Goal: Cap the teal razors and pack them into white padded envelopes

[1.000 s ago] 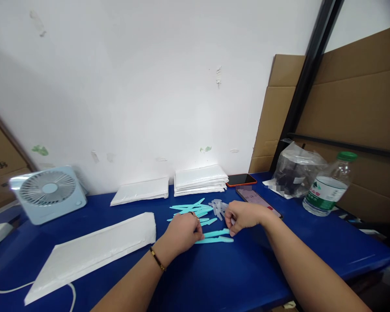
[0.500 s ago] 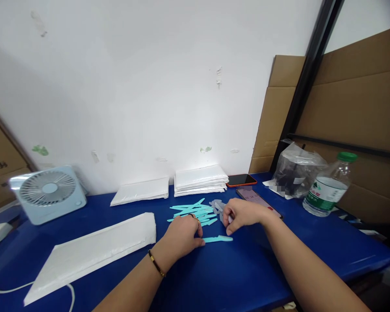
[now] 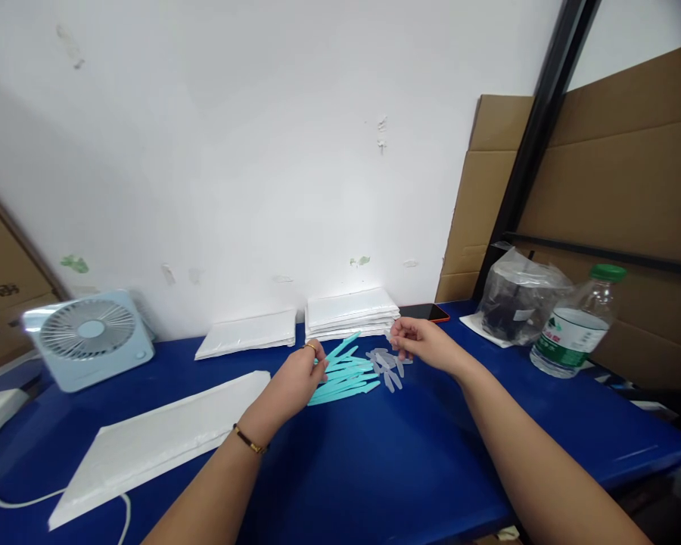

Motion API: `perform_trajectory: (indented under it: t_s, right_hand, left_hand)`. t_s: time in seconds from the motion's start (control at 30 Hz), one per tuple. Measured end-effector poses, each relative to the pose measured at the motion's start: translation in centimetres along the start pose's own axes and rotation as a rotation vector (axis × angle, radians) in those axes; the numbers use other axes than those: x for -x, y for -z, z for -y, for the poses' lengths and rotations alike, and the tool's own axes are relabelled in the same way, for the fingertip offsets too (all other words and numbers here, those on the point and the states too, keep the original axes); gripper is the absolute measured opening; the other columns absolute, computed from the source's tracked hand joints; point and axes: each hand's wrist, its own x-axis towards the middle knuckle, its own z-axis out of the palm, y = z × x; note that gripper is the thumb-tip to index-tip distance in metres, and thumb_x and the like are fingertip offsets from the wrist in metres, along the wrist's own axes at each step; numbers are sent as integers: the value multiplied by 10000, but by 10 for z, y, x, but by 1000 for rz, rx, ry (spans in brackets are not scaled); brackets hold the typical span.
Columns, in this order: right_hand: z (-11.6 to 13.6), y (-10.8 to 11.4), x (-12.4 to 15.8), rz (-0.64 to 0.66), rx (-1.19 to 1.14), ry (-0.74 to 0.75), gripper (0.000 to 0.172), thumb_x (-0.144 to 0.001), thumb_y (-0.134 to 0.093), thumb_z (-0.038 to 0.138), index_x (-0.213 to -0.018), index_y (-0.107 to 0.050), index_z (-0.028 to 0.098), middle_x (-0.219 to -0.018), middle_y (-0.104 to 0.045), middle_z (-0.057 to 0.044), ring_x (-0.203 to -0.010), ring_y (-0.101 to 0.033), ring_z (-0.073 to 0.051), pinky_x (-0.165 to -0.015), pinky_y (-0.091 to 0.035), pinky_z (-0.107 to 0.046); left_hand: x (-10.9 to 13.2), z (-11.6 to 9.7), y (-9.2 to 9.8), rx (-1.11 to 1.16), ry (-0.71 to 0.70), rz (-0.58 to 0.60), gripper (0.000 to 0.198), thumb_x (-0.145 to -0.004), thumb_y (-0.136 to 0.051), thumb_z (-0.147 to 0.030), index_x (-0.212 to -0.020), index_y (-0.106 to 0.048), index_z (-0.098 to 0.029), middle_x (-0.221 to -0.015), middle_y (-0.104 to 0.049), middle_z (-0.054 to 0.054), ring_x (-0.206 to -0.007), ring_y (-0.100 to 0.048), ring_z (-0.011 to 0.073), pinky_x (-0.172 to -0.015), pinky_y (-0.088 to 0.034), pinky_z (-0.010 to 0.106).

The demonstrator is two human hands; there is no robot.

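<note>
My left hand (image 3: 300, 375) is closed, its fingers pinching one end of a turquoise eyebrow razor (image 3: 345, 345) that points up and to the right. Under and beside it lies a loose pile of similar turquoise razors (image 3: 346, 384) on the blue table (image 3: 386, 462). To the right, my right hand (image 3: 423, 342) pinches a small translucent cap (image 3: 389, 337) between thumb and fingertips. Just below that hand, several more translucent caps (image 3: 387, 365) are heaped next to the razors. The two hands are apart.
White padded envelopes lie along the wall, a thin stack (image 3: 247, 334) and a thicker one (image 3: 352, 312), with another envelope (image 3: 164, 439) at left. A fan (image 3: 91, 341) stands far left. At right are a phone (image 3: 428, 312), a bagged cup (image 3: 516, 299) and a water bottle (image 3: 570, 333).
My left hand has lifted back and left with a razor that lay in front of the pile. My right hand has moved up, above the caps. The phone showing a timer no longer shows.
</note>
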Motion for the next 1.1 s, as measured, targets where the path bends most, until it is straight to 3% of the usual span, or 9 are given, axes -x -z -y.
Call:
perform_trajectory:
  t_s: [0.1, 0.2, 0.33, 0.5, 0.63, 0.87, 1.1]
  right_hand:
    - [-2, -4, -3, -177, -25, 33, 242, -787, -520, 352, -964, -525, 188, -676, -556, 14, -518, -539, -108, -493, -401, -213]
    - [0, -8, -4, -254, -59, 44, 222, -779, -534, 355, -913, -574, 183, -636, -542, 18, -502, -523, -102, -481, -395, -207]
    - [6, -13, -3, -224, -222, -12, 296, -713, -631, 396, -875, -604, 149, -628, -579, -9, -506, -551, -114, -458, -397, -203]
    - [11, -19, -3, -241, -428, -16, 314, -737, -608, 452, -714, -587, 140, -556, -524, 26, -375, -384, -34, -377, -276, -173]
    - [15, -26, -2, -153, -589, -30, 303, -671, -687, 415, -769, -615, 137, -629, -582, 1, -466, -503, -69, -447, -380, -193]
    - [18, -32, -1, -184, -580, 97, 289, -669, -711, 354, -858, -632, 151, -667, -628, -17, -623, -618, -138, -569, -472, -237]
    - [11, -33, -5, -213, -570, 48, 280, -708, -665, 415, -744, -626, 140, -578, -628, -10, -459, -565, -105, -471, -450, -219]
  left_hand:
    - [-1, 0, 1, 62, 14, -23, 207, -885, -296, -313, -947, -453, -193, -731, -575, -5, -608, -524, 128, -557, -372, 235]
    - [-1, -2, 1, 54, -19, -117, 357, -907, -239, -400, -919, -535, -203, -753, -582, 8, -700, -535, 151, -647, -386, 259]
    - [-2, -3, 0, 49, -47, -129, 408, -909, -228, -428, -805, -556, -208, -765, -592, 9, -745, -540, 160, -687, -380, 264]
    - [-4, -1, -2, -71, -77, -183, 300, -900, -282, -365, -797, -515, -205, -805, -583, 25, -766, -537, 171, -690, -372, 270]
    - [-3, -1, -3, -132, -105, -208, 278, -904, -287, -335, -814, -517, -208, -815, -576, 24, -764, -532, 164, -677, -365, 262]
    - [-2, 0, -5, -160, -112, -188, 277, -909, -292, -336, -797, -511, -208, -778, -558, 12, -723, -515, 151, -639, -357, 247]
    - [-4, 1, -7, -163, -128, -181, 268, -909, -298, -329, -798, -511, -210, -786, -553, 11, -742, -514, 151, -659, -367, 248]
